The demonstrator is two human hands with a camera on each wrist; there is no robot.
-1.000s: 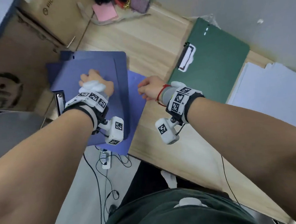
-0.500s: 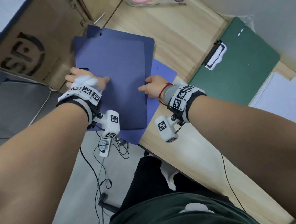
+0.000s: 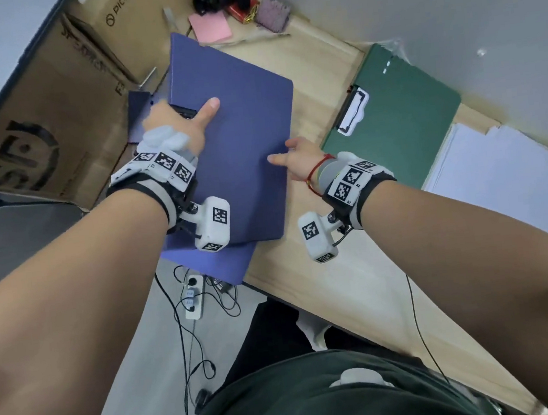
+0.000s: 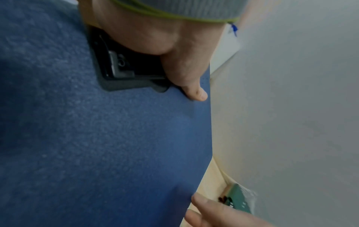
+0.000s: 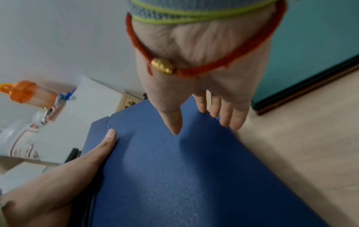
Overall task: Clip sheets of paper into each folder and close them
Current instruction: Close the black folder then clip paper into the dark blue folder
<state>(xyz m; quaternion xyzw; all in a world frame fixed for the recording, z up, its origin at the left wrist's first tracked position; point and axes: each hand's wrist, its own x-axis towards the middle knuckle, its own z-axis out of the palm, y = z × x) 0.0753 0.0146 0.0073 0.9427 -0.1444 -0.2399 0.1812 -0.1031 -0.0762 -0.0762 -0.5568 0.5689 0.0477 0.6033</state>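
A closed blue folder is raised at a tilt over the desk's left end. My left hand grips its left edge by a black clip, thumb on top. With straight fingers, my right hand rests on the folder's right edge, the thumb lying on the cover. A second blue folder lies beneath, overhanging the desk edge. To the right lie a green folder with a white clip and a stack of white paper.
The wooden desk meets a grey wall at the back. Cardboard boxes stand to the left. Pink sticky notes and small clutter sit at the far end. A power strip with cables lies on the floor below.
The top blue folder has come up off the stack and shifted forward and right. My left hand went from lying on the cover to gripping its left edge.
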